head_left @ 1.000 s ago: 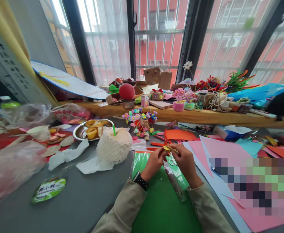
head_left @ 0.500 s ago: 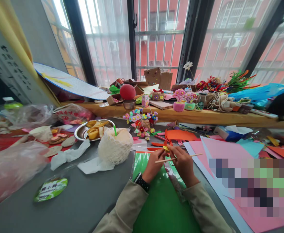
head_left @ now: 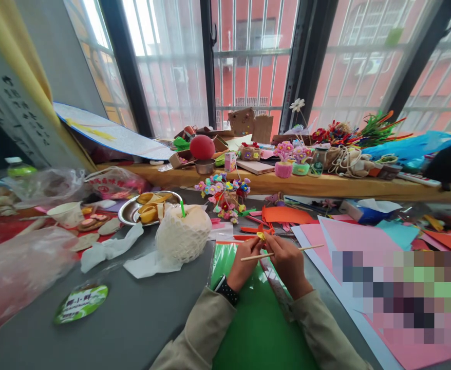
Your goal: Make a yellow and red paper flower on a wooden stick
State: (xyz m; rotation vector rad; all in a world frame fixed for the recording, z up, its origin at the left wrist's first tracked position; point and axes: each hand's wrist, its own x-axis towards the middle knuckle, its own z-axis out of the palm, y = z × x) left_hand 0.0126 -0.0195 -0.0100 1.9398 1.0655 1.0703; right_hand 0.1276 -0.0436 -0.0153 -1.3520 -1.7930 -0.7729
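My left hand (head_left: 244,261) is closed, its fingertips pinching a small folded yellow paper piece (head_left: 261,236). My right hand (head_left: 288,263) is closed beside it, fingertips at the same piece, with a thin wooden stick (head_left: 310,248) held across its palm. The stick's left end passes in front of my left hand; its middle is hidden by my right fingers. Beneath both hands lies a green sheet (head_left: 256,329) with a shiny surface. A patterned clear-wrapped strip (head_left: 277,288) rests on it, partly under my right wrist.
Left of my hands stands a coconut (head_left: 183,234) in white netting, near a metal bowl (head_left: 124,211) of peels. Pink paper (head_left: 360,239) lies to the right. Colourful craft flowers (head_left: 225,192) and orange paper (head_left: 287,215) sit beyond. A wooden ledge (head_left: 171,177) runs below the windows.
Both hands have shifted very slightly left with the yellow paper piece. The stick has slid a little and its left end sits lower.
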